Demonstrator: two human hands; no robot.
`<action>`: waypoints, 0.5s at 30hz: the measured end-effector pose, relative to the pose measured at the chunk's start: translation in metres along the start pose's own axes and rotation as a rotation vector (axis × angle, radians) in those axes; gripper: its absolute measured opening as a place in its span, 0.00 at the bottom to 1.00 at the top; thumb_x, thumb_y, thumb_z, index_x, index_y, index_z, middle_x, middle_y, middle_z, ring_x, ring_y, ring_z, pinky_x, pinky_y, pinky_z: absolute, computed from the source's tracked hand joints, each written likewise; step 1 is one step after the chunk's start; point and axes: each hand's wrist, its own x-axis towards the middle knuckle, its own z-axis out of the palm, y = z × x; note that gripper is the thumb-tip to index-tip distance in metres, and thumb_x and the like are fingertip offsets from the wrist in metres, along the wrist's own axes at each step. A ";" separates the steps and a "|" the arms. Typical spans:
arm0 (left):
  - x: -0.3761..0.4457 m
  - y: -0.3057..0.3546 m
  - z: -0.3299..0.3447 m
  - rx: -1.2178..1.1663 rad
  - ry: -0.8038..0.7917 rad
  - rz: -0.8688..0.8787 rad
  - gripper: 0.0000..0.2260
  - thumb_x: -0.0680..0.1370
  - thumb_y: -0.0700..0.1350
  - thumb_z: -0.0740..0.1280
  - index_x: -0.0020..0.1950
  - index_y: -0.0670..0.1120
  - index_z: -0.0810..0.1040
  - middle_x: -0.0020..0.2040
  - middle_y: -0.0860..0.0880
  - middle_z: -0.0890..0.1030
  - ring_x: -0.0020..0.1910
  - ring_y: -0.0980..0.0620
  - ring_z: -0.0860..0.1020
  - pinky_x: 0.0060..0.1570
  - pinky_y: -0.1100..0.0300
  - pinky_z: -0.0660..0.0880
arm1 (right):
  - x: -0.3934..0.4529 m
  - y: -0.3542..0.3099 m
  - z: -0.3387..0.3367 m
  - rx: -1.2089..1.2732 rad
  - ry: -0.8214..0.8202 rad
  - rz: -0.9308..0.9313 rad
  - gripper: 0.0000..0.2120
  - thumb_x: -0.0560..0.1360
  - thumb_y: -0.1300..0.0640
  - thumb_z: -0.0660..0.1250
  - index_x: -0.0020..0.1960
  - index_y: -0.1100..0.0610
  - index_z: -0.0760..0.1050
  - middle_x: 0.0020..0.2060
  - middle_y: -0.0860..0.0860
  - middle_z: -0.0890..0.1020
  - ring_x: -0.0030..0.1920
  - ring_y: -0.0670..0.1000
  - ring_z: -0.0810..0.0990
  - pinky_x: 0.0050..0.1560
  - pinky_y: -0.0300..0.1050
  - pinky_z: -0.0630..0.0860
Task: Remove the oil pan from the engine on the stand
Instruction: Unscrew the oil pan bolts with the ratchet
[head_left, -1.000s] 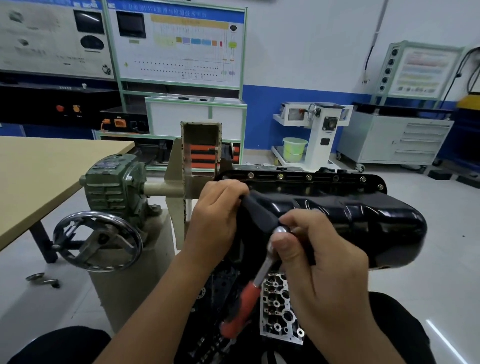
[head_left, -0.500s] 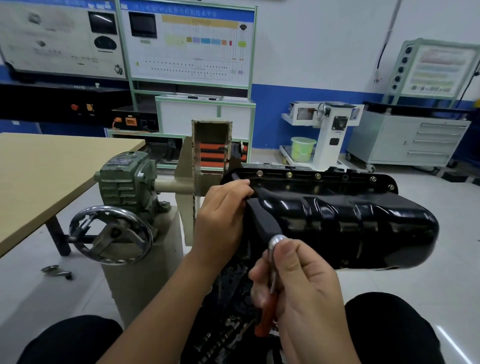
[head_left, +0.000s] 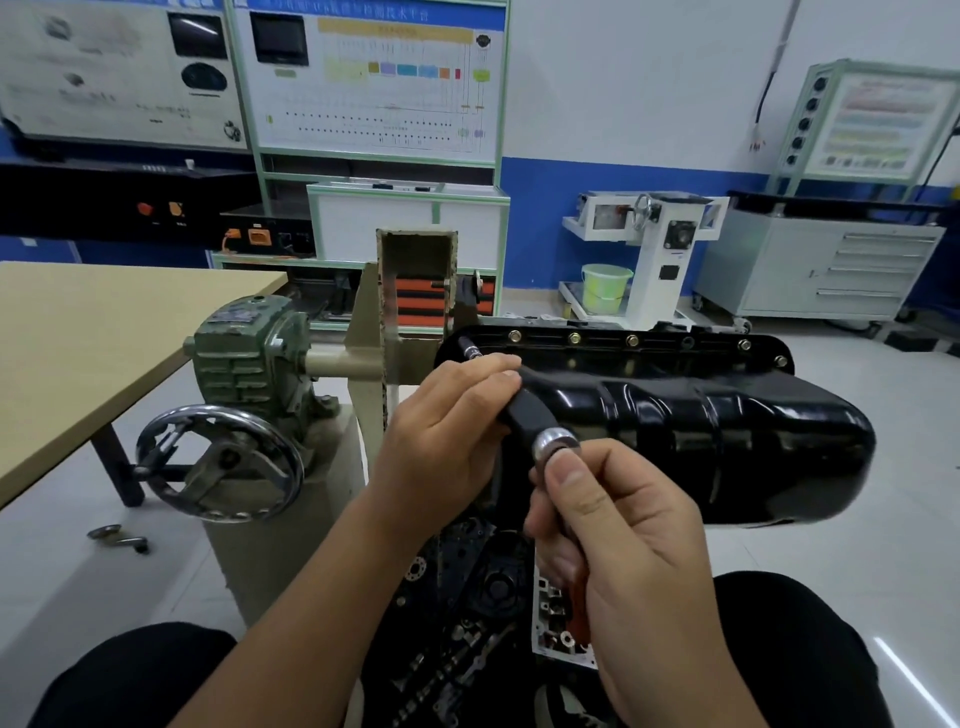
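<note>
A glossy black oil pan (head_left: 701, 436) sits on top of the upturned engine (head_left: 467, 623) on the stand (head_left: 374, 374), with brass bolts (head_left: 574, 339) along its far flange. My left hand (head_left: 447, 431) holds the black extension bar (head_left: 524, 410) of a ratchet, whose socket tip (head_left: 471, 351) is at the pan's far-left corner. My right hand (head_left: 618, 551) grips the ratchet (head_left: 555, 444) with the thumb just under its chrome head; the red handle shows below my fingers.
A green gearbox (head_left: 249, 348) with a chrome handwheel (head_left: 221, 462) stands at the left of the stand. A wooden table (head_left: 93, 332) lies farther left. A small metal part (head_left: 117, 538) lies on the floor. A white stand (head_left: 649, 249), a green bucket (head_left: 605, 288) and cabinets (head_left: 821, 265) are behind.
My right hand swung the ratchet handle down towards me, from angled left to nearly vertical. My left hand stayed on the extension bar. The view shifted slightly.
</note>
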 end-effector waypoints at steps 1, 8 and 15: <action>0.000 0.001 0.001 0.005 0.008 -0.001 0.13 0.77 0.30 0.70 0.60 0.38 0.74 0.60 0.34 0.82 0.54 0.38 0.83 0.51 0.45 0.80 | 0.000 -0.001 0.000 -0.023 0.006 -0.020 0.13 0.72 0.47 0.73 0.38 0.56 0.79 0.29 0.54 0.77 0.24 0.45 0.66 0.26 0.39 0.63; -0.010 0.000 0.000 0.026 0.056 -0.010 0.19 0.72 0.27 0.74 0.57 0.40 0.72 0.56 0.32 0.81 0.56 0.38 0.82 0.52 0.46 0.82 | -0.002 -0.006 0.003 -0.378 0.004 -0.177 0.11 0.73 0.43 0.70 0.39 0.49 0.82 0.27 0.57 0.77 0.25 0.46 0.70 0.26 0.44 0.66; -0.003 -0.018 -0.012 0.030 0.318 -0.152 0.08 0.80 0.36 0.69 0.57 0.42 0.74 0.54 0.48 0.79 0.57 0.61 0.80 0.57 0.66 0.74 | -0.015 -0.015 0.010 -0.370 0.071 -0.283 0.12 0.72 0.40 0.71 0.47 0.48 0.83 0.29 0.54 0.81 0.25 0.48 0.74 0.25 0.44 0.71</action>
